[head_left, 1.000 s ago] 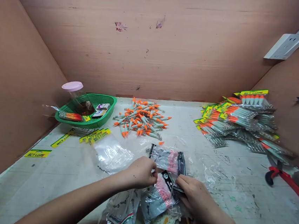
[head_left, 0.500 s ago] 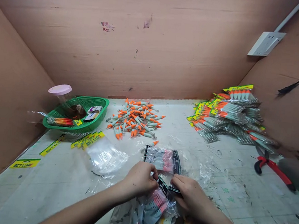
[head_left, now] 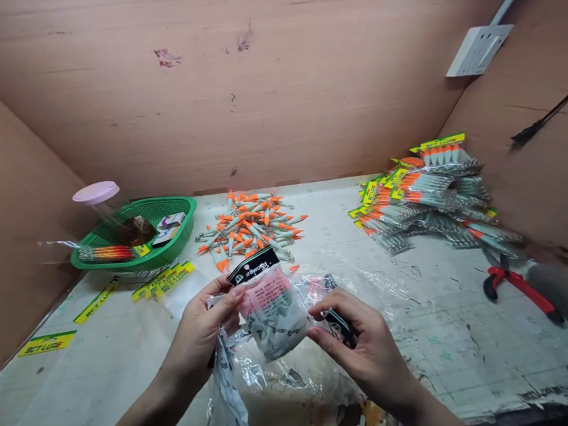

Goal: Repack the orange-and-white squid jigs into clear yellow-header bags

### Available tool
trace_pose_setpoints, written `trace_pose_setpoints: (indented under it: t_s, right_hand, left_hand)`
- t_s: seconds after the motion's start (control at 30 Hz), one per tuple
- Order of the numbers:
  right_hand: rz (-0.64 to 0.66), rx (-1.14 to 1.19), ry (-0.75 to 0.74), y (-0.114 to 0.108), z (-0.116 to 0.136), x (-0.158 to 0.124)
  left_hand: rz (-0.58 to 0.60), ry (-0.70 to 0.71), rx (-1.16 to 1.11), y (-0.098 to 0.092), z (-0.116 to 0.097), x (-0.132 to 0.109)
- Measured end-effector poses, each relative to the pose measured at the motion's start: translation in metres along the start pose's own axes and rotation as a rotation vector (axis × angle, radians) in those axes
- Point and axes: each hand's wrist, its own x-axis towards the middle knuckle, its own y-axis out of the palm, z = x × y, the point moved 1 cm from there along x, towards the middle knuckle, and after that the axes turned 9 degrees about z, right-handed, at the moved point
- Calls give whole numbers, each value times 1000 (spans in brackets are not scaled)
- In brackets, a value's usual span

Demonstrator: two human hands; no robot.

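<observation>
Between thumb and fingers, my left hand grips a small clear plastic packet with a black header and pink printing, tilted above the table. A crumpled strip of plastic wrap hangs below that hand. My right hand is closed on another black-headed packet, mostly hidden by the fingers. Its fingertips are close to the right edge of the first packet; whether they touch it I cannot tell. Behind the hands lies a loose pile of orange-and-pale-green fishing lures.
Bagged lures are stacked at the back right, near red-handled pliers. On the left stand a green basket and a pink-lidded cup. Yellow header cards lie at left. Torn scraps lie at the front edge.
My left hand has moved left and lifted the black-headed packet, turning its printed face toward me. My right hand has shifted slightly right and up. The camera view has tilted.
</observation>
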Motion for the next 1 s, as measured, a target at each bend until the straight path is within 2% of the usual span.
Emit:
trace_pose_setpoints:
  t_s: [0.2,0.37,0.47,0.53,0.6,0.67,0.7,0.77,0.83,0.9,1.0]
  right_hand:
    - [47,229,231,5,-7,8]
    - [138,195,120,-2,-6,11]
    - [135,318,51,-11,-4,12]
    - [71,424,27,-16,-5,18]
    - [8,501,22,-19,-6,32]
    - [-22,538,27,-21,-7,53]
    - [-34,536,29,-22,-7,66]
    - [-60,508,10,-24,-6,94]
    - [-77,473,-33,-22,-4,124]
    - [-93,433,-83,-13,-3,151]
    - [-80,328,-152,11,-3,187]
  left_hand:
    - [-18,10,-74,4,1,-5]
    - [-41,-43,-55,-1,9,0]
    - [-60,-123,-54,-5,16,7]
    - [14,-114,-35,-7,18,10]
    - [149,-56,35,-8,18,12]
    - [250,16,207,-10,15,13]
    - [256,74,332,-11,11,15]
    - [145,219,616,-16,0,24]
    - [-47,316,817,-23,-15,40]
    - [-171,301,865,-32,-31,64]
    - [-277,205,882,-45,-54,108]
